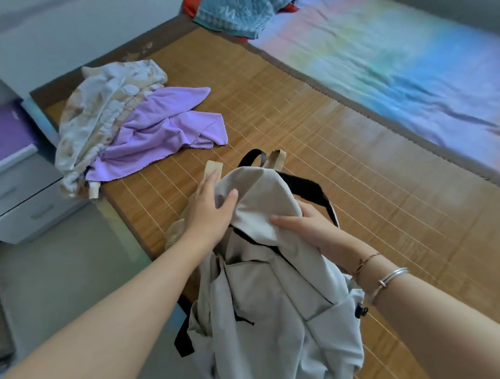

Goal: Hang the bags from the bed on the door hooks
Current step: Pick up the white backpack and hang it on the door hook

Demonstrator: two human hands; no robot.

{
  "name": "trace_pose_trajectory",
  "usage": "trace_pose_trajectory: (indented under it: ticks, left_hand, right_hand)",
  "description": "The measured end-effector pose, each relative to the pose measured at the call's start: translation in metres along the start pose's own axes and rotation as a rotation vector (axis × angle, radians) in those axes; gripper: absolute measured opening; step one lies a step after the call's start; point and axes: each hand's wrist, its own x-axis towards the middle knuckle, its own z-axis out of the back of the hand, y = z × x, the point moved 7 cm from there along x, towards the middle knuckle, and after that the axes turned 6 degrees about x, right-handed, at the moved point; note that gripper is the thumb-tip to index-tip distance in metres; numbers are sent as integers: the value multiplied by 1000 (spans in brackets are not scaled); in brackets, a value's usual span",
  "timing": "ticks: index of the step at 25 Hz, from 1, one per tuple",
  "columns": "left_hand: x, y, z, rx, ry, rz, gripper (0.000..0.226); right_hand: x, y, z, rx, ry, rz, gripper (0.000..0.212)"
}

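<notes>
Canvas backpack (266,291): pale grey-beige, with black straps; it stands at the near edge of the bamboo mat (345,183), lower body hanging toward the floor, top raised over the mat.
Long axis: runs from the viewer outward and up, with the black top loop (254,157) at the far end.
Left hand (212,209): on the left side of the backpack's top, thumb pressed over the cloth and fingers behind it, clamped on the fabric.
Right hand (306,224): on the right side of the backpack's top, thumb on the front face, fingers tucked behind, gripping the fabric; bracelets at the wrist.
Governing relation: the top loop lies just beyond both hands, further out along the backpack. The left hand looks slightly nearer to it. Judgement: one hand must shift outward to the loop before hanging.
Task stage: judged early; the backpack is at the bed, and no door or hooks are in view.
Clothes heap (116,130): cream and lilac, left of and beyond the backpack; whether it hides a bag cannot be told.
Teal quilted item (241,11): far beyond the backpack, at the mat's far end.
</notes>
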Motion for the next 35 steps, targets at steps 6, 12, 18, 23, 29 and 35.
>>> trace_pose_trajectory:
  ticks: [6,12,18,23,29,35]
  left_hand:
    - [-82,-37,108,21,-42,-224,59]
    - [-202,-32,235,437,63,-266,47]
    - [-323,47,342,413,523,236,102]
    - [-414,74,425,98,207,305,35]
    - [-569,81,506,-443,-241,159,33]
    - [-746,67,549,-486,-656,190,27]
  right_hand:
    - [-119,46,-108,-156,158,112,23]
    - [-243,64,-244,-328,273,216,30]
    - [-336,112,-366,-406,388,401,34]
    - [-393,125,-455,-530,477,491,19]
    - [-449,100,-523,-725,580,588,33]
    - [-544,72,-593,-856,983,577,34]
